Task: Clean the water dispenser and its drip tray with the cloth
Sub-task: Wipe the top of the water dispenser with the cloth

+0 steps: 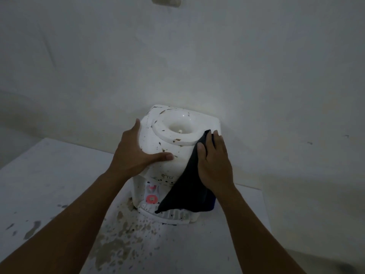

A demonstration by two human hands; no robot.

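A white tabletop water dispenser (177, 135) stands against the wall, its top and round bottle well speckled with brown dirt. My left hand (134, 149) lies flat on its left shoulder, thumb stretched across the front top edge. My right hand (214, 161) presses a dark cloth (189, 190) against the dispenser's right front corner with straight fingers. The cloth hangs down over the front and covers the right part of the white drip tray (167, 214) at the base. A red tap (151, 198) shows on the front, left of the cloth.
The dispenser sits on a white table (59, 184) with brown stains (126, 234) spread in front of the tray. The table's right edge runs just right of the dispenser. A pale wall (177, 56) stands close behind, with a wall fitting (166, 1) at the top.
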